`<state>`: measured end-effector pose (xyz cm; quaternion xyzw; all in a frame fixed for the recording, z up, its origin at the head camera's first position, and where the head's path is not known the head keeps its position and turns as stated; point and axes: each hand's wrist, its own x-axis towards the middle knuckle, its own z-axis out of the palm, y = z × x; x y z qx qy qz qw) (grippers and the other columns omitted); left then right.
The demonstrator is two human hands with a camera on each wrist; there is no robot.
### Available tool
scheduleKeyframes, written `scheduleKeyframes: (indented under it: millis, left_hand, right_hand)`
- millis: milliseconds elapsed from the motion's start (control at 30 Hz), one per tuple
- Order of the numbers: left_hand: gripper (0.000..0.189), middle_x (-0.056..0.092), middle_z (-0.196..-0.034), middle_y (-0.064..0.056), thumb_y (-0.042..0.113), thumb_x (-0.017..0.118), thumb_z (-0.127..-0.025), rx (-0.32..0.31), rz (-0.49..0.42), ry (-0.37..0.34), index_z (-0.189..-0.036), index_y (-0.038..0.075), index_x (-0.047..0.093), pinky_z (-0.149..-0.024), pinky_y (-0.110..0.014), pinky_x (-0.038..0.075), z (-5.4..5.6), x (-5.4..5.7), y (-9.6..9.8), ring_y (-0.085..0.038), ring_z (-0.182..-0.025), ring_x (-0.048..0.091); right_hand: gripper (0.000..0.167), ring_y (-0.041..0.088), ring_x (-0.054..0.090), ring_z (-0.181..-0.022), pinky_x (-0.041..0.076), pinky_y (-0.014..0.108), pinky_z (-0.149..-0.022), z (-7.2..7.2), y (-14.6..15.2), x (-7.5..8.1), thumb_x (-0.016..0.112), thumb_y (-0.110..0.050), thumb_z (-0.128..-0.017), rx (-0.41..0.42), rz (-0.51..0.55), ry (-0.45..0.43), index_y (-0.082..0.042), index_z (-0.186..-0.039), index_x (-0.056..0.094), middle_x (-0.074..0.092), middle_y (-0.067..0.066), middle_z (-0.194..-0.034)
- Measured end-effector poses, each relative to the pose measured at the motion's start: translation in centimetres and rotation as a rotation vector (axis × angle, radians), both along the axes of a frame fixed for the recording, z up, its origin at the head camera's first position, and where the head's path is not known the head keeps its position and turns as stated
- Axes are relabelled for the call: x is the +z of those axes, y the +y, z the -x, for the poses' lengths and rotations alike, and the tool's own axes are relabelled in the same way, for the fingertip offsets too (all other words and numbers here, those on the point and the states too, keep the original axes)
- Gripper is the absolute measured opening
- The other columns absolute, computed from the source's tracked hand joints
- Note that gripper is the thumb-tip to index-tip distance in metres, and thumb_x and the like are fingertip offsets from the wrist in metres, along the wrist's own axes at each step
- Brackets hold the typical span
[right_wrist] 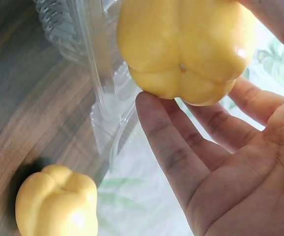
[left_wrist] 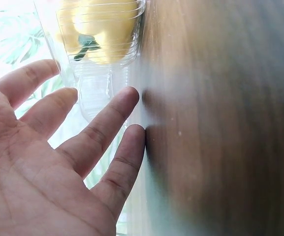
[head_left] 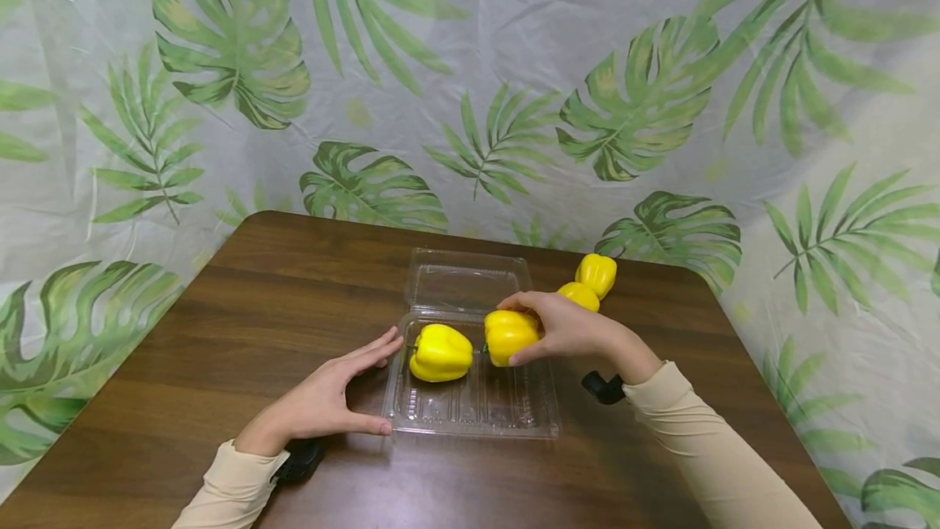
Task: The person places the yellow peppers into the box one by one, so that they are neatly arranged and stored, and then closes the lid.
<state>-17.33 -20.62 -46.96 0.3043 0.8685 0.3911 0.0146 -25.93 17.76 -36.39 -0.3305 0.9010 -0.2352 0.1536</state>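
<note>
A yellow bell pepper (head_left: 511, 338) is held between the thumb and fingers of my right hand (head_left: 561, 328), over the right part of a clear plastic clamshell container (head_left: 470, 433). In the right wrist view the underside of that bell pepper (right_wrist: 181, 49) faces the camera. Another yellow bell pepper (head_left: 441, 353) lies on its side in the left part of the container, its green stem pointing left. My left hand (head_left: 323, 394) is at the container's left edge, fingers extended and spread. The left wrist view shows the left hand (left_wrist: 58, 147) holding nothing, fingertips close to the container wall (left_wrist: 107, 54).
Two more yellow bell peppers, a farther one (head_left: 596, 276) and a nearer one (head_left: 580, 295), rest at the back right of the brown wooden table (head_left: 294, 284). The container's lid (head_left: 470, 284) lies folded back behind its base. A leaf-patterned curtain (head_left: 499, 39) hangs behind the table.
</note>
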Motion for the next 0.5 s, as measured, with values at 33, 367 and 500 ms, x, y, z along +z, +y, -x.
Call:
scheduleKeyframes:
  millis: [33,367,500]
  left_hand:
    - [0.11,0.03,-0.178,-0.003,0.05,0.096,-0.078,-0.001,0.001,-0.001,-0.168,0.02,0.04,-0.12,-0.052,0.046,0.0,0.0,0.0,-0.023,-0.137,0.064]
    - [0.11,0.029,-0.178,-0.002,0.053,0.094,-0.078,-0.003,0.004,0.005,-0.168,0.02,0.039,-0.12,-0.051,0.047,0.1,-0.3,0.0,-0.02,-0.137,0.064]
    - [0.11,0.029,-0.179,-0.002,0.054,0.094,-0.078,-0.001,0.007,0.008,-0.168,0.02,0.039,-0.119,-0.051,0.047,0.1,-0.3,-0.1,-0.019,-0.137,0.064]
  right_hand:
    - [0.077,0.016,0.066,-0.113,0.056,0.04,-0.099,0.0,-0.1,-0.1,0.093,-0.04,-0.085,0.003,0.002,-0.004,-0.012,-0.148,0.059,0.069,0.002,-0.139]
    - [0.075,0.016,0.066,-0.112,0.056,0.037,-0.097,0.1,-1.0,-0.4,0.092,-0.041,-0.086,0.039,-0.006,0.007,-0.012,-0.147,0.06,0.07,0.002,-0.138]
    - [0.074,0.016,0.065,-0.112,0.055,0.037,-0.098,0.1,-1.4,-0.4,0.092,-0.04,-0.086,0.044,-0.011,0.001,-0.013,-0.147,0.06,0.07,0.001,-0.138]
